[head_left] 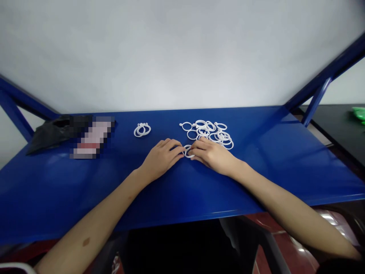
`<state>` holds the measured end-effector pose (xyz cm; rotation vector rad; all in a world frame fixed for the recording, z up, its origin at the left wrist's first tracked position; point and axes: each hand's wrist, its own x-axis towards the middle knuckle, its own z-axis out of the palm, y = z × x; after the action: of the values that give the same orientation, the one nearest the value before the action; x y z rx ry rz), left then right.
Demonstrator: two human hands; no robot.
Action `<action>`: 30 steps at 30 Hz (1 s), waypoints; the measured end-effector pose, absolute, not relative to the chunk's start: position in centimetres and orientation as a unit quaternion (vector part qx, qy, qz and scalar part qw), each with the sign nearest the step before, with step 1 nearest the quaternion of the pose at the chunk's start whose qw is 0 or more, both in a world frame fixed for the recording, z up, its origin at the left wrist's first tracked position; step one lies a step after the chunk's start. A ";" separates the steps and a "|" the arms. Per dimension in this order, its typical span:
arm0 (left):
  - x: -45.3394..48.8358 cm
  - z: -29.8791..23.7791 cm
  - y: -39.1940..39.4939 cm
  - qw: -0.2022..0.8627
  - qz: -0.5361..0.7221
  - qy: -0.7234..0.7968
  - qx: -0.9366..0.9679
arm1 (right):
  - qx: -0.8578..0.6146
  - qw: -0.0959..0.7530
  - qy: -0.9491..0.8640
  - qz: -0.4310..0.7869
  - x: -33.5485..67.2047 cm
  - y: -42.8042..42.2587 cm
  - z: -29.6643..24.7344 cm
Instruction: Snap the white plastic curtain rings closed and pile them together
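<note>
Between my two hands is a white ring (186,151), perhaps more than one overlapping. My left hand (162,158) pinches its left side with the fingertips. From the right, my right hand (212,154) has its fingers closed on the other side, and its fingertips hide part of the ring. Just beyond my right hand lies a loose pile of white rings (203,129), several of them with small knobs or loops. A smaller bundle of white rings (142,129) rests farther left on the blue table, apart from my left hand.
A black plastic bag (49,135) lies at the table's far left, beside a pixelated flat item (92,140). The blue tabletop (182,194) meets a pale wall at the back. Blue metal struts (318,99) rise at both sides. A green object (359,113) sits on a dark table at right.
</note>
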<state>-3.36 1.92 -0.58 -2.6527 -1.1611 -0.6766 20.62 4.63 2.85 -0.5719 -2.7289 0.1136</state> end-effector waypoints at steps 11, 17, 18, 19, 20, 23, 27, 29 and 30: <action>-3.7 -0.1 0.9 0.033 -0.247 -0.419 -0.873 | -0.223 0.268 -0.931 0.104 22.0 3.8 4.2; -3.5 -0.1 0.8 0.045 -0.223 -0.400 -0.888 | -0.287 0.271 -0.917 0.062 21.8 3.8 3.8; -3.5 -0.1 0.8 0.042 -0.223 -0.401 -0.887 | -0.288 0.253 -0.922 0.060 21.7 3.8 3.5; -3.4 0.0 0.8 0.038 -0.225 -0.404 -0.886 | -0.287 0.230 -0.928 0.058 21.7 3.8 3.2; -3.4 0.1 0.7 0.033 -0.228 -0.407 -0.884 | -0.286 0.204 -0.935 0.054 21.6 3.9 3.0; -3.4 0.3 0.6 0.042 -0.244 -0.415 -0.876 | -0.290 0.142 -0.945 0.041 21.4 3.9 2.5; -3.2 0.3 0.5 0.090 -0.240 -0.420 -0.871 | -0.309 0.129 -0.941 0.037 21.5 3.8 2.6; -2.9 0.2 0.3 0.100 -0.230 -0.421 -0.872 | -0.312 0.152 -0.937 0.037 21.6 3.8 2.7; -2.7 0.2 0.1 0.100 -0.226 -0.423 -0.872 | -0.312 0.171 -0.934 0.036 21.6 3.7 2.8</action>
<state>-2.66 0.13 0.16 -2.5779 -1.2508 -0.6673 21.62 3.75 2.81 -0.8852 -2.6531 0.1019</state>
